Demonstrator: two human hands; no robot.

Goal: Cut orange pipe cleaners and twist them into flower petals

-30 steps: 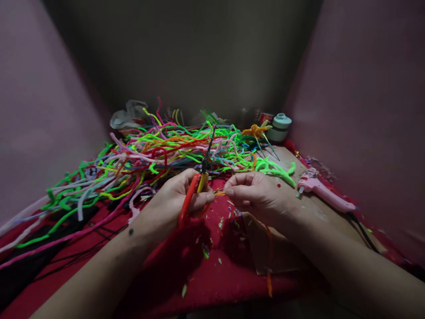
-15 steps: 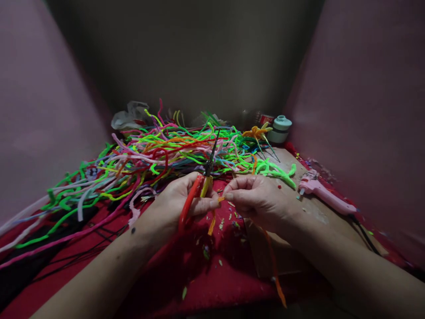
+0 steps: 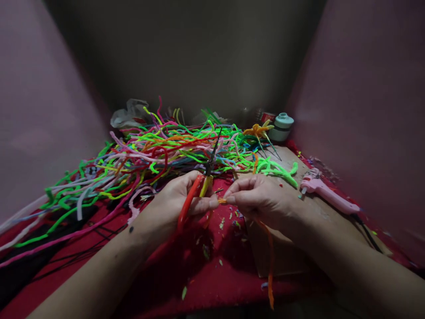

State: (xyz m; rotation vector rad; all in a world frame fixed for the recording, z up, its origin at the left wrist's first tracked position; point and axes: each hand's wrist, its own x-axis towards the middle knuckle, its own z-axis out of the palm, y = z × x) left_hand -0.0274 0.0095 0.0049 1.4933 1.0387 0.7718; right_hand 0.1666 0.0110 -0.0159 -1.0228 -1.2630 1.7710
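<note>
In the head view, my left hand (image 3: 186, 195) is closed round red-and-yellow-handled scissors (image 3: 191, 199), their dark blades pointing up and away. Its thumb and a finger also pinch one end of an orange pipe cleaner (image 3: 222, 201). My right hand (image 3: 254, 195) is closed in a pinch on the same orange piece, close beside the left thumb. Below the right hand a long orange strand (image 3: 270, 261) hangs toward the front edge of the table. Part of the orange piece is hidden by my fingers.
A heap of colourful pipe cleaners (image 3: 172, 150) spreads across the back and left. At the right, a pink glue gun (image 3: 328, 192) lies on a cardboard sheet (image 3: 285, 157). Orange and yellow flower shapes (image 3: 259, 130) stand near a pale blue bottle (image 3: 281, 127). Scraps litter the red cloth (image 3: 229, 283).
The short orange tail below my left thumb has swung back and shows less. The long hanging strand has shifted slightly left. Both hands stay nearly in place, pinching the orange piece.
</note>
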